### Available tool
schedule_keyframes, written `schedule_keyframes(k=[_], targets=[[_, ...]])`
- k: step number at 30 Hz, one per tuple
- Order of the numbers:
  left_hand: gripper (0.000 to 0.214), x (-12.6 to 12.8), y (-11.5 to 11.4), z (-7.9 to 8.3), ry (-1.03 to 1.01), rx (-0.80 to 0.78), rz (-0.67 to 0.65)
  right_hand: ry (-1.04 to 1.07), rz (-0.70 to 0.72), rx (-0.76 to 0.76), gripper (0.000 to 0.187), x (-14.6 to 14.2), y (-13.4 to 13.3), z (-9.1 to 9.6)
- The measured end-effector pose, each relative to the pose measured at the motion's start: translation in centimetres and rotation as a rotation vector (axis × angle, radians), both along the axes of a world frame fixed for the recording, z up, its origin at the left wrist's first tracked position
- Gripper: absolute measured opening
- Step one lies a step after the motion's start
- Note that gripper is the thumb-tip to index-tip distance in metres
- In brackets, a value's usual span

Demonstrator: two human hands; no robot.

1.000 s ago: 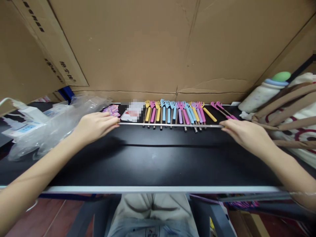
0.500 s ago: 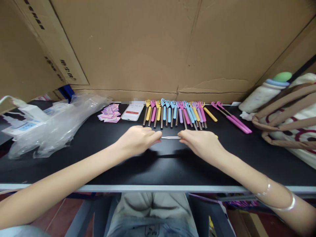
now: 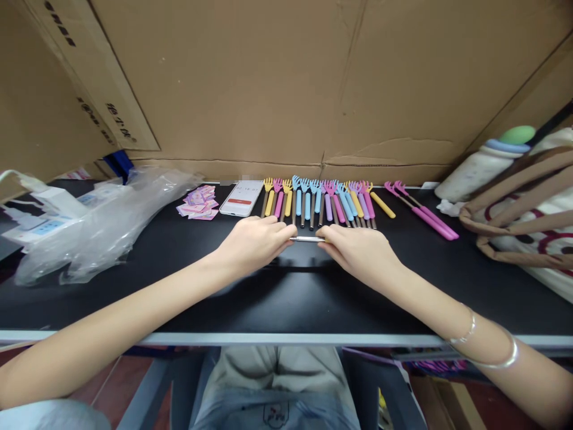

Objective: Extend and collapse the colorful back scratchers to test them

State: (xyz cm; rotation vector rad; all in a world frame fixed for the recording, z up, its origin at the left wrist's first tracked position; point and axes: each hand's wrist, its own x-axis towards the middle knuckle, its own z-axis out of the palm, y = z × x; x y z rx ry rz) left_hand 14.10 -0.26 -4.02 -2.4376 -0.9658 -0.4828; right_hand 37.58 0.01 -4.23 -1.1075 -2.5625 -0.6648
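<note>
Between my two hands a thin silvery metal rod (image 3: 307,239), like the shafts of the back scratchers behind it, is held level above the black table. My left hand (image 3: 257,242) is closed around its left end, and my right hand (image 3: 360,248) grips the other end, where a bit of yellow shows. Both ends of the rod are hidden in my fingers. Just beyond lies a row of claw-headed back scratchers (image 3: 308,203) with yellow, pink, blue and purple handles. Two pink back scratchers (image 3: 427,218) lie apart on the right.
A phone (image 3: 242,200) and a pile of small pink cards (image 3: 200,203) lie left of the row. Crumpled clear plastic (image 3: 102,233) covers part of a power strip (image 3: 45,230). A bottle (image 3: 477,170) and a fabric bag (image 3: 528,221) stand right. Cardboard (image 3: 250,83) walls the back.
Both hands have moved slightly away from me, toward the row, with the rod between them. The gap between the hands is a little narrower.
</note>
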Motion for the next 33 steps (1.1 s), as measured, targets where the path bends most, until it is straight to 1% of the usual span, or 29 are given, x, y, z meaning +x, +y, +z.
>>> schedule_keyframes(k=[3,6,8,9,10,12,14,15,17,19,21,24,26,29,31,33], targets=[[0.017,0.1,0.0,-0.2,-0.014,0.067,-0.012,-0.043,-0.016,0.027,0.030,-0.3,-0.2,0.0],[0.023,-0.6,-0.1,0.0,0.012,0.190,-0.064,-0.057,0.027,0.077,0.032,0.0,-0.6,0.2],[0.025,-2.1,-0.3,0.3,0.035,0.258,-0.074,-0.063,0.049,0.127,0.033,1.3,-0.6,0.4],[0.026,-3.3,-0.3,0.4,0.048,0.280,-0.060,-0.061,0.042,0.154,0.033,2.3,-0.6,0.5],[0.026,-4.7,-0.3,0.6,0.056,0.294,-0.013,-0.059,0.018,0.182,0.032,3.6,-0.4,0.6],[0.030,-7.7,-0.4,0.7,0.082,0.268,0.114,-0.060,-0.053,0.229,0.032,6.6,0.0,0.7],[0.032,-10.2,-0.6,0.6,0.176,0.222,0.164,-0.123,-0.077,0.235,0.031,9.4,0.4,0.6],[0.032,-11.0,-0.8,0.6,0.191,0.228,0.166,-0.149,-0.067,0.225,0.030,10.4,0.6,0.5],[0.032,-11.9,-1.1,0.4,0.206,0.240,0.145,-0.186,-0.043,0.208,0.027,11.7,0.9,0.4],[0.034,-12.4,-1.2,0.5,0.193,0.247,0.139,-0.198,-0.023,0.225,0.026,12.3,1.3,0.5],[0.037,-13.0,-1.0,0.6,0.188,0.226,0.183,-0.211,-0.016,0.279,0.026,12.9,1.7,0.7],[0.040,-14.9,-0.5,0.8,0.222,0.184,0.294,-0.240,-0.039,0.350,0.027,14.6,2.5,0.9],[0.042,-16.5,-0.2,0.8,0.253,0.175,0.355,-0.252,-0.080,0.338,0.029,16.5,3.0,0.8],[0.046,-18.5,0.1,0.6,0.270,0.178,0.406,-0.242,-0.161,0.249,0.034,19.7,3.7,0.3],[0.049,-19.3,0.0,0.6,0.236,0.167,0.428,-0.213,-0.238,0.177,0.037,21.5,4.0,0.1],[0.051,-19.6,-0.1,0.7,0.181,0.132,0.448,-0.179,-0.291,0.122,0.037,22.7,4.1,0.0]])
